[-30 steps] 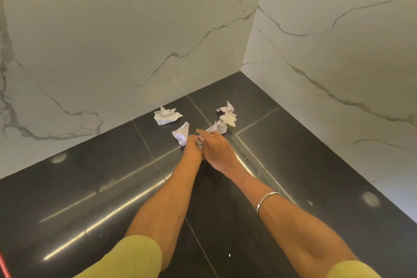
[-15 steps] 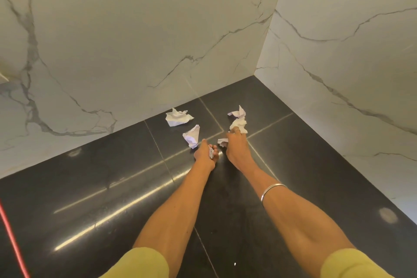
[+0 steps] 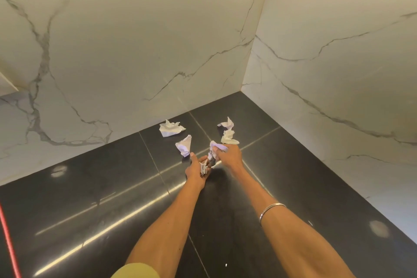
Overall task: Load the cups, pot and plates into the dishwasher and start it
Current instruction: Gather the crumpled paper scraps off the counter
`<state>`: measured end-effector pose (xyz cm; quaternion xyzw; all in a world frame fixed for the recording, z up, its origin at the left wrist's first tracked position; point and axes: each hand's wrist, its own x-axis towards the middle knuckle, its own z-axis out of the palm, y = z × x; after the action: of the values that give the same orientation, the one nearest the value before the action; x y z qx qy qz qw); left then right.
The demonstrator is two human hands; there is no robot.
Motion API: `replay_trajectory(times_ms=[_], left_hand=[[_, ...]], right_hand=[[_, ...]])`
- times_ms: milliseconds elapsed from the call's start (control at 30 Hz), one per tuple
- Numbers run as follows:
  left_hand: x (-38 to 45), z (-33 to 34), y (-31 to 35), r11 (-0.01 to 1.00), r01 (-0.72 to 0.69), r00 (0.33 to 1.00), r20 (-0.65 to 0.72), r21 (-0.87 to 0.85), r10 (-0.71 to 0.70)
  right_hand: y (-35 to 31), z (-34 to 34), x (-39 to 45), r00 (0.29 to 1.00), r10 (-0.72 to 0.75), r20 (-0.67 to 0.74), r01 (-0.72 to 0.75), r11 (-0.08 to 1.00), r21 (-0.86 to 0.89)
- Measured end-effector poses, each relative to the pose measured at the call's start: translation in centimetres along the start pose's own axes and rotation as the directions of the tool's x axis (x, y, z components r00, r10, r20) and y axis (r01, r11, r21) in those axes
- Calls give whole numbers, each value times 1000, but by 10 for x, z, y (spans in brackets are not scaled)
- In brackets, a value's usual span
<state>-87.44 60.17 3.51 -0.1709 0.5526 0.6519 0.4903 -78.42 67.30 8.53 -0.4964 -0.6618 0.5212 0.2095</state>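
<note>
No cups, pot, plates or dishwasher are in view. I look down into a floor corner with crumpled white paper scraps on dark tiles. My left hand (image 3: 197,168) holds a small wad of crumpled paper (image 3: 204,168) in its palm. My right hand (image 3: 229,156) pinches another crumpled piece (image 3: 215,145) just above and right of the left hand. Loose scraps lie beyond the hands: one at the wall (image 3: 170,130), one near my left thumb (image 3: 184,148), and one beyond my right hand (image 3: 228,134).
Glossy black floor tiles (image 3: 90,198) meet white marble walls (image 3: 135,52) at a corner at the upper right. A red cord (image 3: 9,244) runs along the left edge. A silver bangle (image 3: 272,209) sits on my right forearm.
My right hand has lifted a scrap off the floor and brought it toward my left hand, which has turned palm up with paper in it. The view has shifted slightly.
</note>
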Motion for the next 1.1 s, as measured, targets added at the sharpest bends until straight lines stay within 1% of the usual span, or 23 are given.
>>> replay_trajectory(times_ms=[67, 100, 167, 200, 267, 300, 367, 433, 500, 567, 633, 700, 800, 867, 1000, 1033, 1100], left_hand=[[-8, -4, -3, 1000, -9, 1000, -4, 28, 9], [-11, -7, -5, 999, -15, 1000, 23, 39, 14], [-16, -12, -6, 998, -3, 994, 112, 55, -3], [-18, -15, -6, 999, 19, 986, 167, 47, -27], [-23, -20, -4, 996, 84, 961, 264, -6, -80], [-26, -23, -2, 995, 100, 950, 299, -29, -87], [-28, -26, -2, 993, 109, 942, 323, -46, -89], [-29, -26, -5, 994, 104, 946, 313, -44, -86], [-30, -25, -6, 994, 94, 955, 287, -59, -73], [-28, -24, -7, 994, 80, 969, 239, -74, -60], [-19, -24, -9, 996, 70, 980, 188, -58, -58], [-12, -24, -10, 998, 63, 988, 142, -27, -59], [-12, -18, -8, 999, 42, 997, 69, 9, -43], [-11, -13, -6, 999, 22, 1000, 19, 36, -23], [-5, -6, -3, 999, 23, 999, -35, -41, -24], [-4, -4, -2, 998, 24, 999, -43, -55, -27], [-2, 1, 2, 998, 20, 998, -63, -67, -24]], right_hand=[[-2, 7, -7, 997, -10, 81, 1, 994, 109], [-1, 12, -11, 993, -6, 117, -9, 991, 131], [5, 22, -21, 989, 15, 149, -32, 993, 114], [7, 25, -26, 991, 20, 135, -31, 996, 84], [12, 30, -32, 998, -17, 68, 19, 1000, -22], [14, 31, -33, 998, -50, 46, 54, 994, -99], [12, 32, -36, 991, -129, 27, 132, 956, -261], [8, 34, -39, 983, -182, 24, 180, 928, -326], [9, 36, -39, 984, -175, 28, 174, 923, -344], [13, 39, -35, 984, -170, 48, 174, 890, -422], [21, 42, -30, 983, -167, 78, 184, 855, -486], [29, 44, -24, 982, -156, 108, 189, 844, -502], [32, 41, -22, 986, -122, 112, 160, 883, -442], [30, 36, -21, 985, -136, 108, 166, 912, -374], [23, 24, -22, 989, -147, 21, 148, 965, -217], [24, 22, -20, 988, -156, 4, 153, 966, -208], [27, 15, -11, 986, -164, -12, 156, 958, -242]])
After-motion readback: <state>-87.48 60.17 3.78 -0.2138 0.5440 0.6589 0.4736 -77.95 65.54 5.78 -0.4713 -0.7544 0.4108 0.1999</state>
